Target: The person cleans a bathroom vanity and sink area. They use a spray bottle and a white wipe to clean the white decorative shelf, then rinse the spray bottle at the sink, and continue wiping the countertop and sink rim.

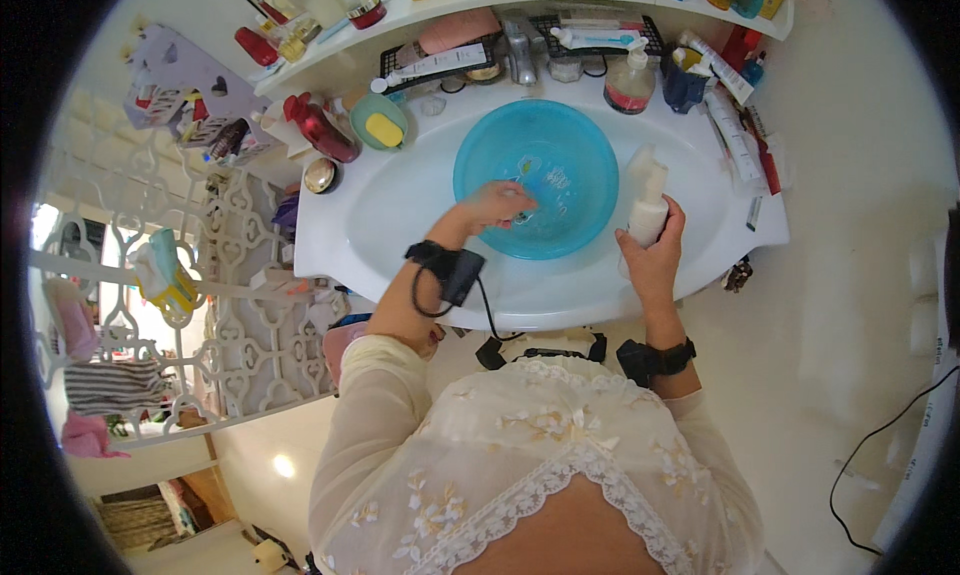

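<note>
My right hand (pixel 660 256) grips a white bottle (pixel 647 221) with a pale pump-like top, above the right side of the white sink (pixel 405 222). A blue plastic basin (pixel 480 139) stands in the sink. Over the basin's lower left part is my left hand (pixel 496 203), its fingers bent downward; whether it pinches anything is hidden. Small patches of white foam (pixel 556 177) and a pale outlined shape with a green spot (pixel 529 165) show inside the basin. Black straps circle both wrists, and a cable hangs from the left one.
A chrome faucet (pixel 519 53) rises behind the basin. At left stand a green soap dish (pixel 364 128) with yellow soap (pixel 384 130) and a red bottle (pixel 322 128). A pump dispenser (pixel 631 79), a dark cup (pixel 684 87) and several tubes line the right rim. A shelf (pixel 450 8) overhangs the back.
</note>
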Available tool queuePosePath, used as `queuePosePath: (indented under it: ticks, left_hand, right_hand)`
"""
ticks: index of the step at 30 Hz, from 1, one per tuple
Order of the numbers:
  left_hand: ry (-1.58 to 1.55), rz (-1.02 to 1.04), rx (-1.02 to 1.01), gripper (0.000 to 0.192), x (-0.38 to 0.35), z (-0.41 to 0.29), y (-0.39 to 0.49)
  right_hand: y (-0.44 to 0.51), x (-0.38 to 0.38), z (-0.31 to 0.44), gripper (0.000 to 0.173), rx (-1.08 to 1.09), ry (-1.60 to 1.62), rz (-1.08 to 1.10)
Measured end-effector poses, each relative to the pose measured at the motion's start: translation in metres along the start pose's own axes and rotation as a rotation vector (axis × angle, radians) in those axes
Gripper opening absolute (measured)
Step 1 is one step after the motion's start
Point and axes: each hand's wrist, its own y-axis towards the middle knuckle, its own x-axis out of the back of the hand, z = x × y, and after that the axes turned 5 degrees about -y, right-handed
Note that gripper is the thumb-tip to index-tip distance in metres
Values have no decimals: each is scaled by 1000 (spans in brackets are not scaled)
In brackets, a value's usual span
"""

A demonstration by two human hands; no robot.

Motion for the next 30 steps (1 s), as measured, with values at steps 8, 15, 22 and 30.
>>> queuePosePath:
  ticks: [8, 15, 22, 30]
  left_hand:
    - [-146, -183, -55, 30, 61, 19, -72]
    - [20, -455, 100, 51, 70, 30, -75]
    - [-106, -512, 64, 46, 74, 38, -73]
    - [-181, -526, 25, 41, 82, 48, -69]
  right_hand:
    - [-1, -7, 4, 72, 43, 11, 43]
    - [-3, -14, 6, 71, 19, 43, 95]
    - [-1, -14, 6, 71, 56, 61, 96]
    - [0, -14, 4, 71, 51, 43, 95]
